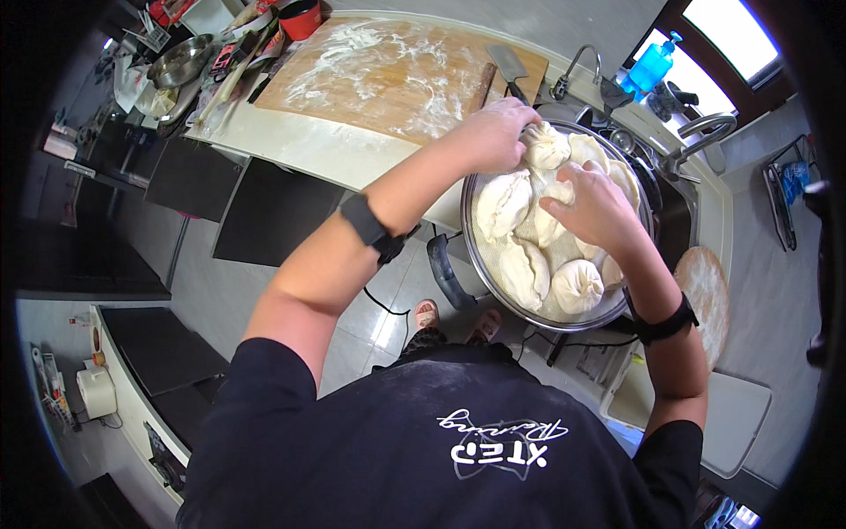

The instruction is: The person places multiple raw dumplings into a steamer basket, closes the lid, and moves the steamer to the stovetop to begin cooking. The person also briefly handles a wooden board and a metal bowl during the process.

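Note:
A round metal steamer tray with a woven liner (468, 218) holds several pale dough buns, some round and pleated, others long with a ridged seam. My left hand (505, 135) has its fingers and thumb at the left edge of a round pleated bun (547, 147) at the tray's top. Just to the right and lower, my right hand (591, 202) pinches a dough bun (559, 192) between thumb and fingers; the hand hides part of it. Long buns (504, 205) lie left of it, and another round pleated bun (577, 287) sits near the tray's lower rim.
A floured wooden board (370, 73) lies on the counter, with a cleaver (507, 63) and a rolling pin (484, 87) at its right. Beyond the tray are a sink with a tap (700, 132) and a blue pump bottle (651, 66). A black pan handle (444, 271) juts out at the tray's lower left.

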`<move>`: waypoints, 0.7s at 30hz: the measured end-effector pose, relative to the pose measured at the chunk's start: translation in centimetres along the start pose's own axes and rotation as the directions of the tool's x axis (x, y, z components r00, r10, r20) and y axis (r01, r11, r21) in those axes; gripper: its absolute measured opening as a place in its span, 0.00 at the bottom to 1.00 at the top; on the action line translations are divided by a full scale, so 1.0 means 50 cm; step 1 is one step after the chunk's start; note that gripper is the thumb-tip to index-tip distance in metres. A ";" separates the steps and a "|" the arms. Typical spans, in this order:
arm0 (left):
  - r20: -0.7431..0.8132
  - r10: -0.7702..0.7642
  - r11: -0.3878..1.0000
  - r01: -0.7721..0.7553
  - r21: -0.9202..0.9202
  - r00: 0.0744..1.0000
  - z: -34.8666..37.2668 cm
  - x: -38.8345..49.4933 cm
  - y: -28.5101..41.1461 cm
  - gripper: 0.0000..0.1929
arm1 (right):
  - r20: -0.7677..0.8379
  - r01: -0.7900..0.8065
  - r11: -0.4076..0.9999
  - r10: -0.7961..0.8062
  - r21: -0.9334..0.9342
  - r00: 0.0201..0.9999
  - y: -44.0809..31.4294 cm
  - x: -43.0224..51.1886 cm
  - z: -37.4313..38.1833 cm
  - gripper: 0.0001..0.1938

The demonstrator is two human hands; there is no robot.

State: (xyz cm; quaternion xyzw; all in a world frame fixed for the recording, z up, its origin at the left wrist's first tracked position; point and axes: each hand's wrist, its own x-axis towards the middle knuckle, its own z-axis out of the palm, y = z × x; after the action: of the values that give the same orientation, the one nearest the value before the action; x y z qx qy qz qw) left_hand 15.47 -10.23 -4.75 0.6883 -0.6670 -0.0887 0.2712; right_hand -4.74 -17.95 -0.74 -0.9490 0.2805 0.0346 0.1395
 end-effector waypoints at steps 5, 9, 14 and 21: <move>0.279 0.101 0.994 -0.084 -0.072 0.955 0.006 0.081 0.001 0.33 | 0.010 0.031 0.999 -0.031 -0.023 0.999 0.003 0.000 0.001 0.27; 0.421 0.089 0.996 -0.068 -0.065 0.903 0.007 0.109 0.013 0.36 | -0.009 0.053 0.998 -0.053 -0.030 0.999 0.009 -0.014 0.000 0.27; 0.370 0.031 0.997 -0.054 0.054 0.929 0.005 0.097 0.029 0.36 | -0.020 0.037 0.999 -0.037 0.027 0.999 0.014 -0.024 -0.001 0.26; 0.341 -0.022 1.000 0.021 0.008 0.940 -0.002 0.087 0.035 0.36 | 0.016 0.070 0.996 -0.071 0.047 0.997 0.023 -0.011 -0.012 0.28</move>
State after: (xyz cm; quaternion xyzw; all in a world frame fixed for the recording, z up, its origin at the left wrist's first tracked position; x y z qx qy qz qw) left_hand 14.40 -14.32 -2.74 0.6703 -0.6965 -0.2082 0.1494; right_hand -5.82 -18.75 -0.35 -0.9545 0.2464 0.0318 0.1651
